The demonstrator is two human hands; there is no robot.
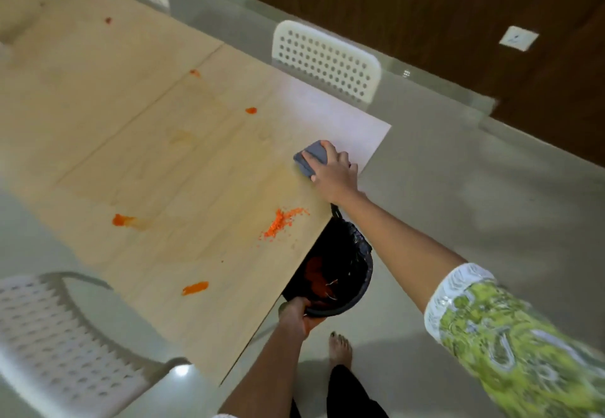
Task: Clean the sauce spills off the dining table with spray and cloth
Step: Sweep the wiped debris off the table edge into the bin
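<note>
White perforated chair (62,332) at lower left, tucked beside a pale wooden dining table (98,96). Orange sauce spills scattered over the tabletop: a smear (122,220) toward the near-left edge, a streak (195,287) close to the near side, small dots (251,110) further back, and a crumbly orange patch (282,222) just beside the end edge. Left hand (296,314) curled over the rim of a black bin (337,273), held below the table's end edge, reddish-orange mess inside. Grey cloth (311,158) flat on the tabletop near the far-right corner, right hand (332,173) pressing on it, fingers bent over its top. Two more white chairs (327,60) along the far side. Bare foot (340,350) on grey floor.
</note>
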